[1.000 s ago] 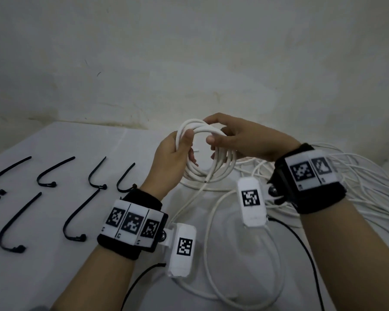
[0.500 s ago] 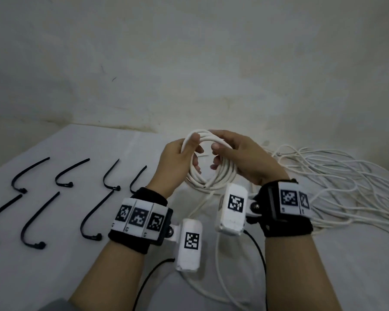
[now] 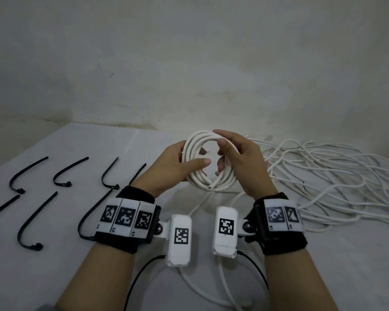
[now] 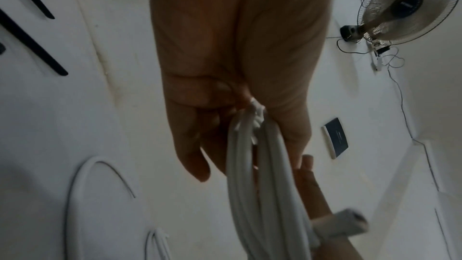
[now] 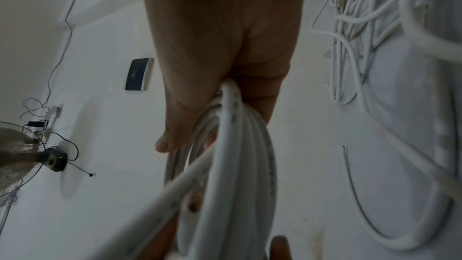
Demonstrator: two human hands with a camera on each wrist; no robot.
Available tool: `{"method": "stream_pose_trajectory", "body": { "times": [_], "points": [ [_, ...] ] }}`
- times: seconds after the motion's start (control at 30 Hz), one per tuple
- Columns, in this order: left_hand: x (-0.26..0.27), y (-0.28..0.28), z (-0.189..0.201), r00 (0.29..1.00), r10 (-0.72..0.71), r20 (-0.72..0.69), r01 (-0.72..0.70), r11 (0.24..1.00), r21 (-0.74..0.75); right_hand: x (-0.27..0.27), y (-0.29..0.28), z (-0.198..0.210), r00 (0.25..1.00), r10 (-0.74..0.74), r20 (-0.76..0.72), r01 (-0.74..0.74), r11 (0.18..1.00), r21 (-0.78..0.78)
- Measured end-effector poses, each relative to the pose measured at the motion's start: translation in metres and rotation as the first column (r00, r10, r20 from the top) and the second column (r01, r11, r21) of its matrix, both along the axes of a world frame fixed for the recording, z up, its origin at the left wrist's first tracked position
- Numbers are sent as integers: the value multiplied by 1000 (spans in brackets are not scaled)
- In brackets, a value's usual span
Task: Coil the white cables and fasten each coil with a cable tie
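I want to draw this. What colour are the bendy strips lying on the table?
The cable ties are black; the head view shows them best.

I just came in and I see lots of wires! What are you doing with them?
A person is winding a white cable into a coil. The left hand and the right hand both hold it above the table. More loose cable lies to the right. Black cable ties wait on the left; none is on the coil yet.

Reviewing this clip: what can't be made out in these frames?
- Head view: the coil passes behind both hands; the left hand also covers part of one cable tie.
- Right wrist view: blurred foreground strands hide the coil's lower part.
- Both wrist views: wall device's print too small.
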State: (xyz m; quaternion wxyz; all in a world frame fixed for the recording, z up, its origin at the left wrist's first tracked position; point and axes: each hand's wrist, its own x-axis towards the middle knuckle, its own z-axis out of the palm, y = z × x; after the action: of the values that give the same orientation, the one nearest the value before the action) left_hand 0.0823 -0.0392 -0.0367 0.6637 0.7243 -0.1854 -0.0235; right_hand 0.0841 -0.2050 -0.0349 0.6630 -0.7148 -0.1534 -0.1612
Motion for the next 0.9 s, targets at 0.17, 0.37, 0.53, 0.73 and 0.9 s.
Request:
{"method": "stream_pose_trajectory", "body": {
  "times": [0.17,0.37,0.53,0.73,0.9],
  "points": [
    [-4,-1,1,998,-47,-50,43,995,-89,-1,-2,-1,1000,13,19,-13,1000,-10],
    [-4,-2,-1,992,-92,-82,79,987,-142,-2,-1,-1,998,32,60,-32,999,6],
    [-2,-2,-3,998,-51,-42,46,992,-115,2,4,-7,998,7,61,-10,999,33],
    [4,-1,-5,931,193,309,-197,980,-17,4,4,-6,997,-46,68,48,998,-35],
    [1,-1,-2,919,148,364,-159,987,0,1,-3,-4,993,-60,101,69,994,-86]
  ]
}}
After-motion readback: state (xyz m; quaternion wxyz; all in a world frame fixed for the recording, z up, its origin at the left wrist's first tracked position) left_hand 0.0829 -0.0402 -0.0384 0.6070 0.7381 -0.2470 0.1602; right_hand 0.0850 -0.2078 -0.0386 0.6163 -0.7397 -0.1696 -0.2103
